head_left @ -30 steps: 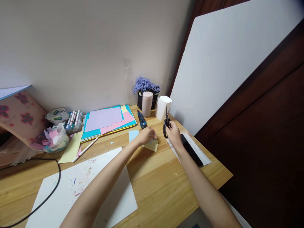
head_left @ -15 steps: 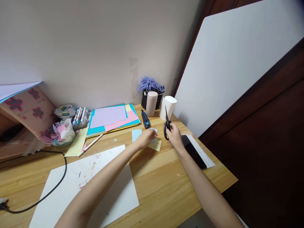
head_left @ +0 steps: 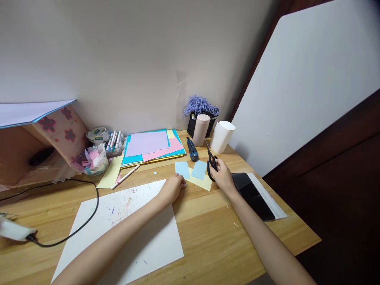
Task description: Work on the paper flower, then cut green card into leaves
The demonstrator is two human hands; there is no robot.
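My right hand (head_left: 223, 177) is closed around the handles of black scissors (head_left: 211, 160), their blades pointing up and away toward the wall. Over the near corner of a white sheet (head_left: 142, 237), my left hand (head_left: 172, 189) has its fingers pinched together. A small bluish scrap of paper (head_left: 186, 184) shows at its fingertips, mostly hidden. Just beyond that hand lie two light blue paper pieces (head_left: 182, 169) and a pale yellow paper piece (head_left: 204, 183), partly overlapping. A blue and black utility knife (head_left: 192, 149) rests behind them.
Stacked coloured paper (head_left: 147, 144) lies near the wall, with a marker (head_left: 126, 177) in front. A scrap tub (head_left: 97, 164) stands at left beside several markers. A pink cylinder (head_left: 202, 130) and white roll (head_left: 222, 136) stand at back. A phone (head_left: 253, 196) lies right; a black cable (head_left: 86, 225) crosses left.
My left hand has drawn back from the blue and yellow papers toward the white sheet, uncovering them. My right hand still holds the scissors. The view has swung left.
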